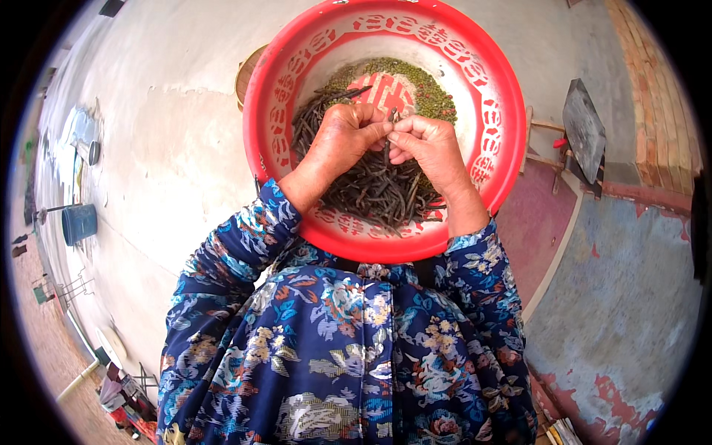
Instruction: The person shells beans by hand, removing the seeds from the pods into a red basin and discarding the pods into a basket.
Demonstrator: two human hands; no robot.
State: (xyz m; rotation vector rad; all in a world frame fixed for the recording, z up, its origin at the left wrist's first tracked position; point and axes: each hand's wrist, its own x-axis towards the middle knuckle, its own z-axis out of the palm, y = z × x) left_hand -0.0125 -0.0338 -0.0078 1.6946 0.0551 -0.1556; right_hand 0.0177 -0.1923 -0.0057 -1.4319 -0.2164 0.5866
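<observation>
A large red and white basin with a printed pattern rests before me, close against my lap. Over its middle, my left hand and my right hand meet fingertip to fingertip. Between them they pinch a dark dried bean pod, which hangs roughly upright. Beneath my hands lies a heap of dark dried pods, spread along the near and left parts of the basin. Small green beans cover the far part of the basin's floor. The fingers hide some of the pod.
At the basin's far left stands a round wooden-topped stool, partly covered by the rim. A small seat with a grey angular top stands to the right. A blue bucket is far left. A peeling blue wall runs along the right.
</observation>
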